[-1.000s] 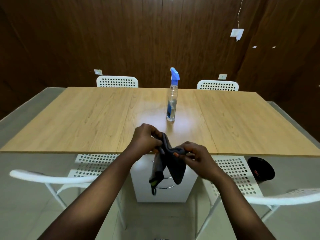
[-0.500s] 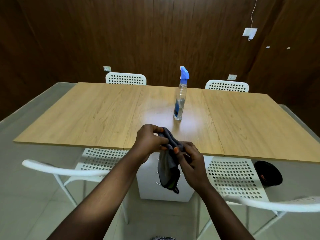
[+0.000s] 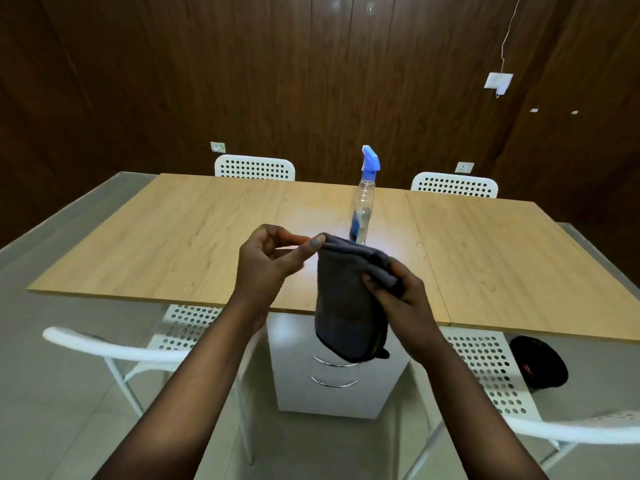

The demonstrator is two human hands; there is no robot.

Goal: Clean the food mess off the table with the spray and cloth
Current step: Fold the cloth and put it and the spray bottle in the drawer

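A dark grey cloth [image 3: 348,303] hangs folded in the air over the near edge of the wooden table [image 3: 194,237]. My left hand [image 3: 270,261] pinches its upper left corner between thumb and fingertips. My right hand [image 3: 398,292] grips the upper right corner. A clear spray bottle [image 3: 363,202] with a blue trigger head stands upright on the table just behind the cloth. I see no food mess on the table top.
Two white perforated chairs [image 3: 254,167] stand at the far side, and two more [image 3: 114,348] are near me. A white drawer unit [image 3: 339,386] sits under the table. A black round bin [image 3: 538,365] stands on the floor at the right.
The bunched cloth has been pulled open between my hands and lifted. My left hand moved up and left to the corner. The view has come closer to the table.
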